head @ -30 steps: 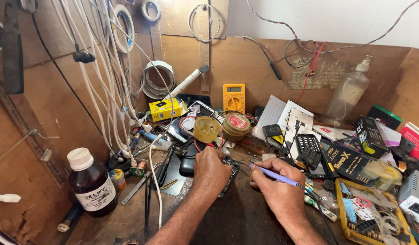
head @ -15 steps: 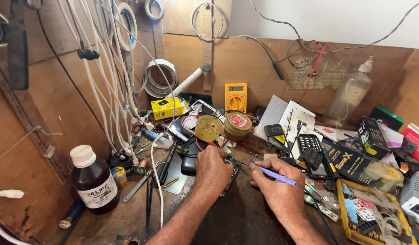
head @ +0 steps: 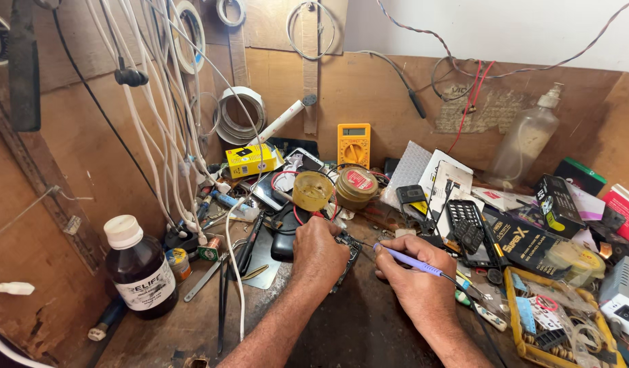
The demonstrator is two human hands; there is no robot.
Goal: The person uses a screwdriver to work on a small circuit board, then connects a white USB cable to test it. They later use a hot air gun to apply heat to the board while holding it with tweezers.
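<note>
Amid the cluttered tabletop (head: 369,327), the left hand (head: 319,251) presses curled fingers down on a small circuit board (head: 346,247) while the right hand (head: 415,272) pinches a purple soldering iron (head: 408,259), tip beside it, so soldering looks underway and calls for a steady touch

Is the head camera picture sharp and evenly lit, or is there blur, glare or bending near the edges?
Head view: bright, even light with soft shadows; both hands, the left hand and the right hand holding the purple tool, look sharp; wide-lens bending curves the hanging white cables at left; mild glare on the clear bottle.
</note>
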